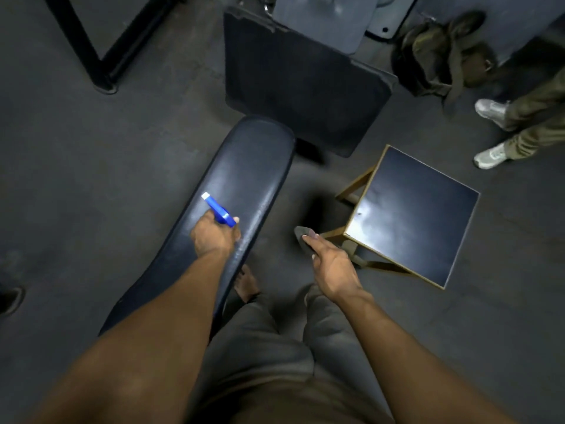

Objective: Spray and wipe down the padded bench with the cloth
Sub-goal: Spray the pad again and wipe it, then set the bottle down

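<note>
We hold the blue spray bottle [218,211] in our left hand [214,237], fingers clenched round its trigger neck, nozzle aimed along the padded bench [253,166], which runs from near left toward far centre. Our right hand [331,267] hangs off the bench's right side, above the floor, its fingers pinching the grey cloth [302,237], just near a square stool [412,215]. The bottle is likely light and rigid, best gripped at the neck. The cloth looks soft and limp; bunching it in the palm should give firmer wiping. The bench's slick vinyl would probably let spray bead.
</note>
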